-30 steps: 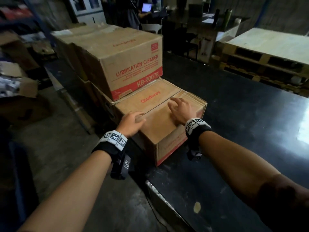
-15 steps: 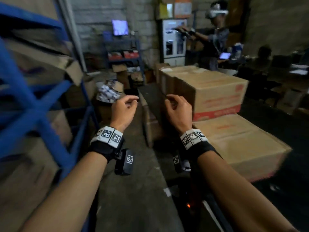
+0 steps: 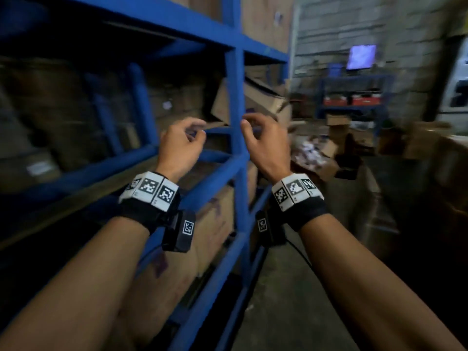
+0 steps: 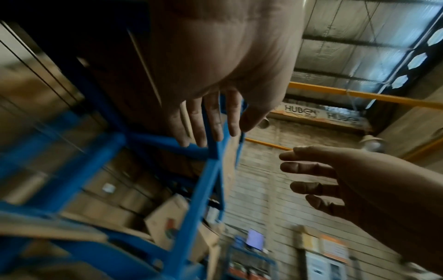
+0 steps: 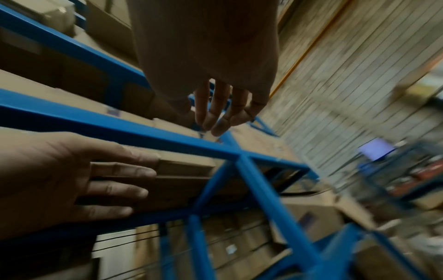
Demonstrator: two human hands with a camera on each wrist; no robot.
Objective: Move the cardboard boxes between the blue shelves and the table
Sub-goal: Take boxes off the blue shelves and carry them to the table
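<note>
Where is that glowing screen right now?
In the head view the glowing screen sits upper right, against the grey block wall, above a small blue rack, beyond the right hand.

blue shelves, brown boxes (blurred)

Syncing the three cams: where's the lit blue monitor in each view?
Head: monitor upper right, against the block wall, above a small blue rack.
Left wrist: monitor bottom centre, blurred, right of the shelf post.
Right wrist: monitor right of centre, blurred.
Shared landmark: the blue shelves' upright post, which stands left of the monitor in all three.
</note>
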